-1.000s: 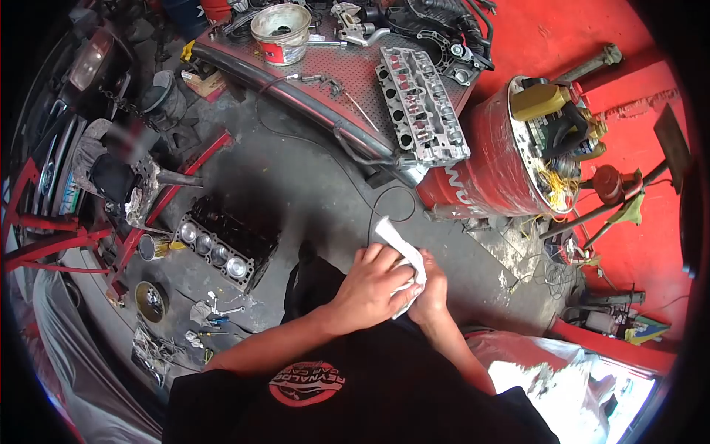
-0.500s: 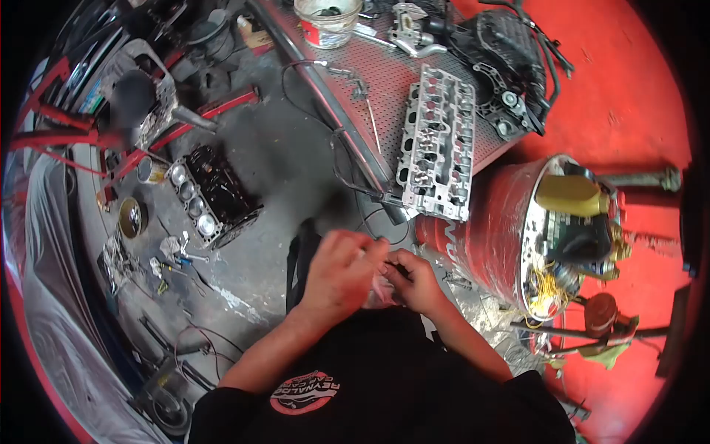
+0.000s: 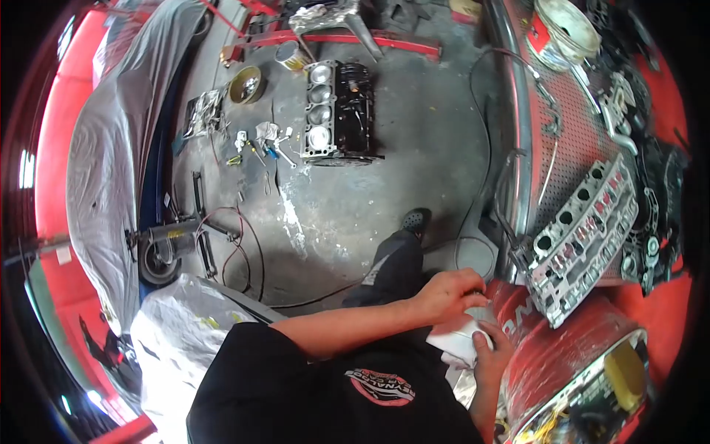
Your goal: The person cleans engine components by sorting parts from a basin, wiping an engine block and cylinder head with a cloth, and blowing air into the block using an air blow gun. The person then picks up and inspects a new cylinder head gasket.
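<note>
Near the lower middle, my right hand (image 3: 494, 351) grips a folded white rag (image 3: 460, 337), its thumb lying across the near side. Just above it, my left hand (image 3: 448, 296) has its fingers curled over the rag's upper side. Whatever those fingers may pinch is hidden. An engine cylinder head (image 3: 584, 240) lies to the right of both hands, at the corner of a perforated bench (image 3: 556, 166). On the floor further off stands an engine block (image 3: 355, 111) with its piston tops facing up.
Several tools (image 3: 270, 144) and an oily bowl (image 3: 247, 85) lie left of the block. A trolley jack (image 3: 159, 251) with hoses is at left, beside a covered car (image 3: 111, 155). A red drum (image 3: 547, 340) holding parts stands at lower right; a white bucket (image 3: 563, 35) is on the bench.
My view has swung left, so the bench and cylinder head sit further right. My hands have shifted right in view, and the white rag shows more plainly in my right hand.
</note>
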Tool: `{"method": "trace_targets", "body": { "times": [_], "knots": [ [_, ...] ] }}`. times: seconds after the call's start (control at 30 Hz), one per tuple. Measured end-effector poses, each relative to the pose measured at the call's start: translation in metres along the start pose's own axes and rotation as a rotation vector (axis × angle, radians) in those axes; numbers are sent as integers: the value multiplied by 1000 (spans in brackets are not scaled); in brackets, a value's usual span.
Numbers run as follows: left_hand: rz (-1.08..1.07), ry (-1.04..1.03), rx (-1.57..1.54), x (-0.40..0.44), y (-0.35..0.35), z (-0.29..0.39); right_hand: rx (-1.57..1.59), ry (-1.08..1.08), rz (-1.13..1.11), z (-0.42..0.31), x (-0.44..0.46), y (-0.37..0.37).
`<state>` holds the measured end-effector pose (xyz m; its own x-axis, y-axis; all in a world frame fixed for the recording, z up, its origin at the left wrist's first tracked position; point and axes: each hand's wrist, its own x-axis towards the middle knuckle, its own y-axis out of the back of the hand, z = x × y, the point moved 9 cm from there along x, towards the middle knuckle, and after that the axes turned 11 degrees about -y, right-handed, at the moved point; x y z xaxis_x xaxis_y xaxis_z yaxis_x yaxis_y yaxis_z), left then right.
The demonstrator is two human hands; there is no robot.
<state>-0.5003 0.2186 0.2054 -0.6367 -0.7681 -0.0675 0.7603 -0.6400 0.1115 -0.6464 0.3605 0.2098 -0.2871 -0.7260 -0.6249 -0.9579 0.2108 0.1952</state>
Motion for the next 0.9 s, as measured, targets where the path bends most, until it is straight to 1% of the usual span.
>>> {"method": "trace_targets", "body": {
  "times": [0.03, 0.07, 0.1, 0.13, 0.17, 0.2, 0.27, 0.33, 0.37, 0.4, 0.43, 0.47, 0.5, 0.53, 0.57, 0.6, 0.67, 0.7, 0.73, 0.77, 0.8, 0.87, 0.9],
  "knots": [
    [91, 79, 17, -1, 3, -16, -338, 154, 221, -7, 3, 15],
    [98, 81, 23, -5, -6, -28, -676, 471, 408, -35, -2, 25],
    [196, 77, 14, -5, -7, -45, -767, 575, 570, -35, 2, 44],
    [296, 63, 9, -1, -4, -60, -648, 478, 652, -26, 14, 66],
    [319, -41, 62, 3, -10, -65, -757, 504, 772, -31, 22, 75],
    [327, -53, 67, 9, -20, -79, -789, 525, 843, -14, 34, 96],
    [333, -208, 2, 25, -35, -103, -972, 675, 983, -11, 53, 109],
    [309, -240, 8, 46, -39, -126, -1116, 806, 1078, -5, 64, 115],
    [350, -212, -47, 54, -38, -140, -1094, 901, 1106, 0, 63, 116],
    [388, -183, -110, 62, -41, -153, -1078, 900, 1115, 8, 61, 120],
    [471, -230, -158, 70, -41, -163, -981, 990, 1084, 11, 61, 121],
    [468, -254, -162, 82, -41, -172, -994, 1048, 1117, 6, 57, 111],
    [497, -570, -77, 87, -35, -154, -1006, 1105, 1152, 2, 53, 100],
    [519, -886, 12, 83, -35, -138, -1130, 1124, 1258, -5, 50, 82],
    [524, -1057, -6, 84, -41, -136, -1028, 1145, 1258, 7, 51, 90],
    [512, -1084, -28, 92, -50, -140, -982, 1100, 1266, 26, 55, 117],
    [542, -1133, -426, 106, -67, -152, -905, 995, 1284, 33, 60, 123],
    [609, -1120, -290, 106, -78, -155, -823, 952, 1284, 32, 61, 118],
    [625, -1138, -272, 108, -89, -159, -743, 906, 1292, 33, 63, 119],
    [646, -1129, -307, 114, -95, -161, -797, 979, 1197, 27, 66, 112],
    [671, -1076, -441, 120, -97, -164, -840, 1046, 1096, 21, 68, 105],
    [718, -953, -716, 130, -96, -169, -1058, 1081, 1093, 7, 64, 85],
    [728, -935, -793, 130, -94, -166, -1135, 1168, 1119, 9, 57, 81]
  ]
}}
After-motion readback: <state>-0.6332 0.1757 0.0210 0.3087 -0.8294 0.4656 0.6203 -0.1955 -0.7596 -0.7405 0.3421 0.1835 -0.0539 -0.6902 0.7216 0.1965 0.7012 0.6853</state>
